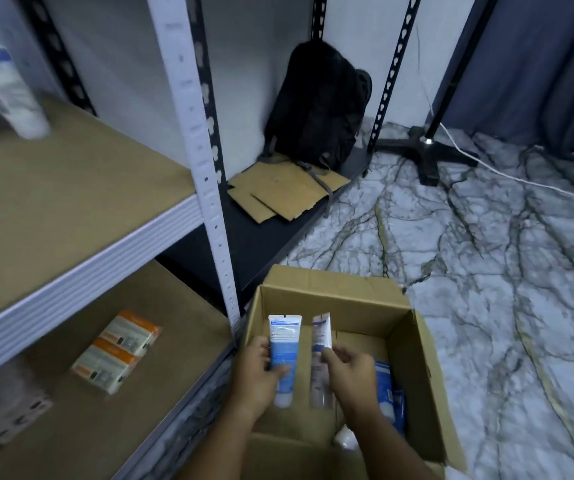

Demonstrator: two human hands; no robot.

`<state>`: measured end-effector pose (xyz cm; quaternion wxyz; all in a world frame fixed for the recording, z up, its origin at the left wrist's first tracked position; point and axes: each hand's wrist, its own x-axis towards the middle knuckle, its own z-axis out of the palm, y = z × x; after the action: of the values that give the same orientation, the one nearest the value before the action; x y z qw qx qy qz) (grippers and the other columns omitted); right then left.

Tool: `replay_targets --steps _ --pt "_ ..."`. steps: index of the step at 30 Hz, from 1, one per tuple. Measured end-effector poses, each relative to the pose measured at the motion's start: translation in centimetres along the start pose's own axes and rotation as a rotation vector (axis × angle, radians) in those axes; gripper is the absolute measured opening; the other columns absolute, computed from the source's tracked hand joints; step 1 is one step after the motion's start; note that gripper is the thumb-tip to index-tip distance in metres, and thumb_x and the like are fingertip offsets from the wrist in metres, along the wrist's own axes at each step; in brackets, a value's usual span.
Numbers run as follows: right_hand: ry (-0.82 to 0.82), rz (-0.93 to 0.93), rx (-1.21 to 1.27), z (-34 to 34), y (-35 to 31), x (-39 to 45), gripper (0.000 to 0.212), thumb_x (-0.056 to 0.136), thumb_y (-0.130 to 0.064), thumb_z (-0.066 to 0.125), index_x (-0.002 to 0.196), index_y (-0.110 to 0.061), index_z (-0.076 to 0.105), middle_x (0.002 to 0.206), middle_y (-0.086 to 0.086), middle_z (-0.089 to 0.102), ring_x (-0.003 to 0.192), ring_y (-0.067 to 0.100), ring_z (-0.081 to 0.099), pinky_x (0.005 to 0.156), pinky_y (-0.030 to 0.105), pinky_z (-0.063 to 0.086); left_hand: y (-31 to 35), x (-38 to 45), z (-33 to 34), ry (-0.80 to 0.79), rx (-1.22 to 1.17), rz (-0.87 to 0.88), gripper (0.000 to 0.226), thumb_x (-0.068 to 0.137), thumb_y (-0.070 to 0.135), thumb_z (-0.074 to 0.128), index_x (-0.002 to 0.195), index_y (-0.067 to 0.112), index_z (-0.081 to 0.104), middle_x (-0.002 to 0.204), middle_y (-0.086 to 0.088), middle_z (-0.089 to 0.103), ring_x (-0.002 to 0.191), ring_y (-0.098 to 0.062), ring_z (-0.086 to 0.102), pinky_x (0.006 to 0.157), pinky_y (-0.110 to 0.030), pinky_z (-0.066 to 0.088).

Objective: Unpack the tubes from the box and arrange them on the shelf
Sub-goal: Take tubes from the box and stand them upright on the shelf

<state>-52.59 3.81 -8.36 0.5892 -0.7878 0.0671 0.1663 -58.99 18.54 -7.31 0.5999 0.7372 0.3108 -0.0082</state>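
Gripping blurred-label tubes: left hand [256, 370], right hand [349, 370].

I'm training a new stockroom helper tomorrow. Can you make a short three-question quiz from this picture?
1. True or false: each hand holds one tube.
2. Where are the orange-and-white packs? A) in the cardboard box B) on the lower shelf C) on the floor
3. What leans against the wall on the black rack?

Key:
1. True: left hand holds the blue-and-white tube; right hand pinches the second tube.
2. B: packs, not in the box.
3. A black backpack.
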Motion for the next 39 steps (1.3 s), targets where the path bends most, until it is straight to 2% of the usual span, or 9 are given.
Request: replay_targets --steps 4,6,8,14,18,23,29,33,39 --pt "-0.050 -0.134 0.137 -1.2 -4.9 -3.1 0.011 0.087 -0.009 0.067 0.094 -0.015 0.074 0.084 0.002 0.077 0.082 0.019 0.074 0.082 0.047 0.059 3.9 -3.1 -2.9 0.062 -0.041 0.131 0.036 0.081 0.001 0.077 0.109 0.017 0.061 0.102 0.004 0.071 0.094 -0.011 0.070 0.072 -0.022 0.058" --pt "-0.081 -0.238 0.174 -1.6 -7.7 -4.9 0.013 0.084 -0.006 0.071 0.093 -0.014 0.074 0.086 -0.001 0.077 0.084 0.015 0.073 0.081 0.037 0.058 5.9 -4.9 -4.3 0.105 -0.058 0.197 0.038 0.078 -0.001 0.078 0.108 0.016 0.061 0.100 0.002 0.071 0.093 -0.015 0.072 0.074 -0.023 0.059" --pt "-0.139 -0.300 0.211 -1.8 -10.2 -6.7 0.014 0.083 -0.007 0.073 0.095 -0.012 0.074 0.089 0.001 0.077 0.087 0.018 0.073 0.082 0.037 0.058 7.9 -6.8 -5.9 0.136 -0.083 0.257 0.038 0.078 -0.003 0.078 0.106 0.018 0.063 0.098 0.000 0.072 0.092 -0.017 0.072 0.078 -0.028 0.060" --pt "-0.296 -0.507 0.258 -2.0 -17.6 -11.8 0.022 0.085 -0.003 0.070 0.105 -0.012 0.073 0.099 -0.002 0.077 0.094 0.014 0.072 0.079 0.026 0.058 13.9 -12.8 -11.6 0.282 -0.084 0.466 0.041 0.079 0.006 0.080 0.104 0.033 0.062 0.100 0.014 0.070 0.089 0.000 0.069 0.070 -0.018 0.057" --pt "-0.339 -0.647 0.267 -1.0 -22.1 -14.7 0.026 0.087 -0.003 0.069 0.111 -0.013 0.071 0.103 -0.004 0.076 0.097 0.012 0.072 0.082 0.029 0.059 16.7 -15.8 -15.5 0.391 -0.126 0.556 0.044 0.074 0.003 0.083 0.106 0.030 0.068 0.097 0.014 0.074 0.089 -0.005 0.072 0.079 -0.028 0.059" --pt "-0.424 -0.768 0.262 2.2 -27.2 -17.5 0.028 0.087 -0.008 0.071 0.113 -0.018 0.071 0.106 -0.008 0.075 0.100 0.010 0.071 0.086 0.032 0.057 19.0 -19.5 -20.4 0.507 -0.187 0.608 0.044 0.072 0.003 0.084 0.106 0.026 0.069 0.094 0.010 0.075 0.087 -0.009 0.072 0.076 -0.031 0.061" --pt "-0.637 -0.779 0.297 7.7 -31.3 -20.9 0.029 0.087 -0.008 0.070 0.114 -0.017 0.070 0.107 -0.007 0.075 0.102 0.009 0.070 0.083 0.027 0.058 19.0 -23.1 -27.0 0.655 -0.176 0.632 0.047 0.072 0.004 0.085 0.104 0.032 0.065 0.098 0.012 0.074 0.090 -0.005 0.070 0.075 -0.021 0.057" --pt "-0.736 -0.773 0.252 12.2 -32.2 -22.4 0.025 0.087 -0.013 0.072 0.109 -0.023 0.071 0.107 -0.009 0.074 0.104 0.007 0.068 0.089 0.035 0.056 17.4 -24.7 -31.2 0.750 -0.174 0.595 0.047 0.073 0.004 0.084 0.109 0.028 0.065 0.100 0.010 0.073 0.093 -0.009 0.070 0.079 -0.026 0.057" --pt "-0.846 -0.716 0.250 18.0 -32.1 -24.2 0.021 0.085 -0.007 0.073 0.102 -0.020 0.072 0.098 -0.008 0.076 0.096 0.008 0.071 0.082 0.026 0.058 13.9 -26.3 -35.4 0.895 -0.180 0.522 0.044 0.072 -0.001 0.083 0.099 0.029 0.064 0.097 0.008 0.072 0.091 -0.012 0.069 0.079 -0.026 0.056"
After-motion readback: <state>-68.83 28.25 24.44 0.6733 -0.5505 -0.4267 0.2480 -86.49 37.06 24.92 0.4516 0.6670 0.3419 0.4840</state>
